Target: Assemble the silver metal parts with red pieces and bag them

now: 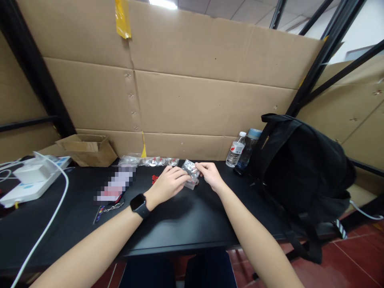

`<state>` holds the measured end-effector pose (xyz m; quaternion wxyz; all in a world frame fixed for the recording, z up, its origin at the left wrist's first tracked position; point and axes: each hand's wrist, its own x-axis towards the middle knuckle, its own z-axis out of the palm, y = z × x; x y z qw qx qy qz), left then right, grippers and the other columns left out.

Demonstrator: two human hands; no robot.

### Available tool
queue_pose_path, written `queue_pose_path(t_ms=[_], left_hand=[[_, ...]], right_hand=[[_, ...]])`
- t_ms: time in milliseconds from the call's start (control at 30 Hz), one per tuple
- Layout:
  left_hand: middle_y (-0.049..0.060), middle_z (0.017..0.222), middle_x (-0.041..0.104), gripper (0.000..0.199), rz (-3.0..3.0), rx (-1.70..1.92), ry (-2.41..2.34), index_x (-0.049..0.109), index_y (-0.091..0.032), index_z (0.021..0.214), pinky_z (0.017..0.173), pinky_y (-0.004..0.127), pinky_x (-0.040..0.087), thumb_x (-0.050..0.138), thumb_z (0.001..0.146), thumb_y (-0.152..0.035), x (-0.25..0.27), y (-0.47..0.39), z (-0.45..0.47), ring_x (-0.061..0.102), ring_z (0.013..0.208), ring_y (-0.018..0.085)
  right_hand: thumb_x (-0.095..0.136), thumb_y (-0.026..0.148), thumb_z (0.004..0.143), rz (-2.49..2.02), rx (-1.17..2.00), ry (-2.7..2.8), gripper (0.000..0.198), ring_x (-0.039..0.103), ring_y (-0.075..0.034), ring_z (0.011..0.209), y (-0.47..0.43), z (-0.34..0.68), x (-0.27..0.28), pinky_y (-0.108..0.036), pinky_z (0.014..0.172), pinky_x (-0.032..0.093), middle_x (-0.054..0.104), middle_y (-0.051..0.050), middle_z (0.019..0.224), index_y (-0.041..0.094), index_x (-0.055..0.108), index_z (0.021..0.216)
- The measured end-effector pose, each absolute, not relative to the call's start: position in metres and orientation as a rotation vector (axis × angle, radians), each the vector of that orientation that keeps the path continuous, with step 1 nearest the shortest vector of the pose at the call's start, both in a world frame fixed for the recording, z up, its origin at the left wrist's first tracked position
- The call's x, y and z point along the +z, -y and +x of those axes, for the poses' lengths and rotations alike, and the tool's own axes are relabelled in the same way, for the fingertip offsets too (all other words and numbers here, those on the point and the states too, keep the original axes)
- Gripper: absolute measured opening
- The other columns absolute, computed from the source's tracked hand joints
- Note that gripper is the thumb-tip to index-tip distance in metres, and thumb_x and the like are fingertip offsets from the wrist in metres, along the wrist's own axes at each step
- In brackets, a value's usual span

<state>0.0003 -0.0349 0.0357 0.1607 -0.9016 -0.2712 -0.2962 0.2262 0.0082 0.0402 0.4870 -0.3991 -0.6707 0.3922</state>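
Note:
A small, crinkled clear plastic bag (191,168) with a shiny look is between my hands above the black table. My right hand (211,175) pinches its right edge between thumb and fingers. At its left side, my left hand (170,183), with a dark watch on the wrist, has its fingers closed on the plastic; the thumb is mostly hidden. What the bag contains is too small to make out. Just below it shows another piece of clear plastic (192,184). Small red pieces (154,179) lie on the table behind my left hand.
Clear packets (159,161) line the cardboard wall (192,100). Leftward are an open cardboard box (90,154), a blurred-out flat object (115,186), a keychain (112,207), and a white power strip (36,184) with cables. Two bottles (236,150) and a black backpack (303,172) stand right.

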Motion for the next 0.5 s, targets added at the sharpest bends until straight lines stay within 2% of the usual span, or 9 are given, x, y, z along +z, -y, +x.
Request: queue_pose_path(t_ms=[100,233,333,500], left_hand=[[0.005,0.106,0.073,0.025,-2.581,-0.841,0.711,0.067,-0.025,0.114,0.085,0.036,0.042,0.051,0.098,-0.014,0.036,0.031,-0.003,0.063,0.096,0.02],[0.005,0.105,0.074,0.02,-2.512,-0.879,0.839,0.07,-0.024,0.106,0.086,0.038,0.042,0.055,0.095,-0.016,0.042,0.016,-0.022,0.063,0.096,0.021],[0.006,0.11,0.074,0.018,-2.362,-0.912,1.135,0.071,-0.024,0.103,0.089,0.041,0.038,0.057,0.094,-0.019,0.051,-0.001,-0.057,0.062,0.101,0.024],[0.008,0.114,0.073,0.021,-1.963,-0.988,1.662,0.074,-0.025,0.101,0.098,0.051,0.028,0.055,0.092,-0.022,0.053,-0.028,-0.137,0.053,0.118,0.032]], right_hand=[[0.064,0.059,0.087,-0.962,1.0,1.697,0.046,0.05,-0.013,0.06,-0.007,0.224,0.039,-0.026,0.058,0.038,0.067,-0.002,0.069,0.016,0.074,0.074],[0.061,0.056,0.089,-1.0,0.99,1.767,0.043,0.06,-0.016,0.074,-0.008,0.226,0.038,-0.026,0.065,0.043,0.073,-0.005,0.084,0.015,0.077,0.09],[0.059,0.053,0.091,-1.06,0.945,1.78,0.042,0.065,-0.019,0.086,-0.01,0.229,0.038,-0.028,0.073,0.047,0.075,-0.007,0.094,0.016,0.077,0.099],[0.061,0.05,0.091,-1.026,0.845,1.805,0.036,0.068,-0.021,0.09,-0.012,0.23,0.037,-0.033,0.084,0.051,0.076,-0.007,0.096,0.018,0.075,0.099]])
